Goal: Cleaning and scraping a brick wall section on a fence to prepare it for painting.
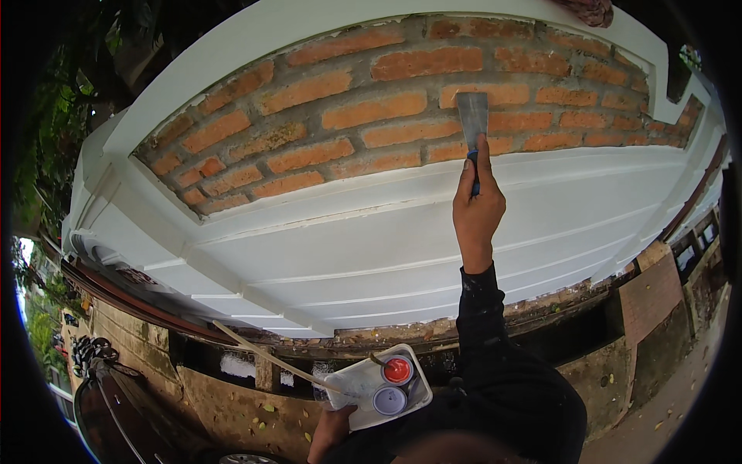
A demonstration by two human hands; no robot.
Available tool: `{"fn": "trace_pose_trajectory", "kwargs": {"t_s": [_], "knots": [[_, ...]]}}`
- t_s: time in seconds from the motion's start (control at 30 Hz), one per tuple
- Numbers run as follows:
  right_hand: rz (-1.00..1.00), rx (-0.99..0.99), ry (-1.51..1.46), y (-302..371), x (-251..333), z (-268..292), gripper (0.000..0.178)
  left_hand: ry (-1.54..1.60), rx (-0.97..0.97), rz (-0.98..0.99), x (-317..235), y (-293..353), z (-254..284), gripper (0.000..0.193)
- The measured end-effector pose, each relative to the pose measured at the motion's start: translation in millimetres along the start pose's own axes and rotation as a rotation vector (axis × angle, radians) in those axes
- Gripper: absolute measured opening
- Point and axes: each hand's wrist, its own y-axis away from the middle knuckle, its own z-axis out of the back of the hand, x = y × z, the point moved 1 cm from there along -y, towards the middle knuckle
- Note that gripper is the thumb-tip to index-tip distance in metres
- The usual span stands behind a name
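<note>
My right hand [481, 220] is stretched up to the wall, closed round the blue handle of a putty knife [472, 116]. Its wide grey metal blade lies over an orange brick in the exposed brickwork [375, 109]; whether the edge touches cannot be told. Low down, my left hand [332, 430] grips the near left edge of a white plastic tray [357, 380], its fingers partly hidden. In the tray stand a small can of red paint [397, 370] and a round container with a pale lilac top [389, 400]. A long wooden stick [267, 355] reaches over the tray's left side.
White moulding [255, 58] frames the brickwork, with white panels [402, 240] below. At the wall's foot runs an open drain [572, 336] with concrete edges and a slab [651, 301]. A dark vehicle [124, 414] stands at lower left, trees [46, 147] farther up.
</note>
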Motion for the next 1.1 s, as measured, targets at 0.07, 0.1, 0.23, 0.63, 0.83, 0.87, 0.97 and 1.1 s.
{"fn": "trace_pose_trajectory", "kwargs": {"t_s": [0.07,0.1,0.23,0.63,0.83,0.87,0.97,1.1], "knots": [[-0.014,0.006,-0.038,3.7,0.3,0.7,0.047,-0.04,0.021,-0.042,-0.9,-1.1,2.0,0.035],[-0.016,0.003,-0.036,0.7,1.3,-1.1,0.047,-0.007,0.001,-0.021,-8.8,1.8,0.1,0.035],[-0.02,-0.018,-0.07,-2.8,3.3,-0.6,0.046,-0.085,0.04,0.0,-15.5,1.8,3.6,0.037],[-0.025,0.024,-0.093,-3.5,0.2,3.3,0.046,-0.056,-0.005,-0.01,-19.7,-0.6,1.9,0.03],[-0.05,0.052,-0.099,-3.5,-0.8,3.6,0.046,-0.401,0.022,-0.267,13.5,-13.3,6.7,0.03],[-0.045,0.052,-0.079,-4.2,-0.4,2.6,0.046,-0.399,0.019,-0.265,8.0,-11.2,3.4,0.03],[-0.004,0.024,-0.087,-1.4,-6.2,1.2,0.047,-0.032,-0.013,-0.008,-9.8,-6.3,-3.8,0.03],[-0.006,0.028,-0.108,-9.3,-0.3,1.4,0.047,-0.057,-0.016,-0.004,-12.4,-4.7,-5.3,0.032]]}}
